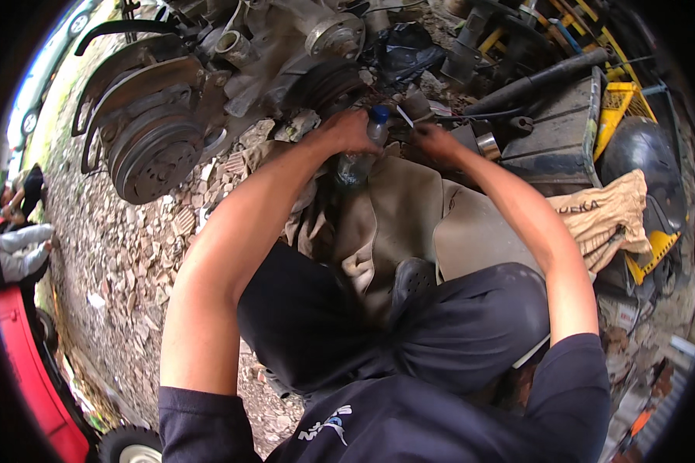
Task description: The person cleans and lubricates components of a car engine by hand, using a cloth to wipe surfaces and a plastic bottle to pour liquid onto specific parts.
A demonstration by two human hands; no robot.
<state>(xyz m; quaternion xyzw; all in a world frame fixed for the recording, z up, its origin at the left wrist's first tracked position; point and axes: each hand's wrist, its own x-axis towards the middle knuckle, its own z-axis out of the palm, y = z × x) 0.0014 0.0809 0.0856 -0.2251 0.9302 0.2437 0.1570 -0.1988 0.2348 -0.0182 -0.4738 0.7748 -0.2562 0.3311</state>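
Note:
Wrapped round a clear plastic bottle (pixel 355 170) with a blue cap is my left hand (pixel 344 131). The bottle leans, its cap up and its body hanging down past my fingers. To its right, my right hand (pixel 437 144) is closed, with a thin white stick (pixel 405 116) standing out from the fingertips; the fingers are dark and partly hidden. Just beyond my left hand lies a dark round metal part (pixel 328 86). A brown-grey sheet (pixel 405 204) spreads below both hands, in front of my knees.
A rusty brake drum assembly (pixel 158 158) stands at the left on broken rubble (pixel 143 262). Metal parts and a black plastic bag (pixel 411 50) lie at the back. Right are a black bin (pixel 552 135), a tan sack (pixel 606 212) and a dark helmet-like dome (pixel 642 158). A red vehicle (pixel 31 370) stands far left.

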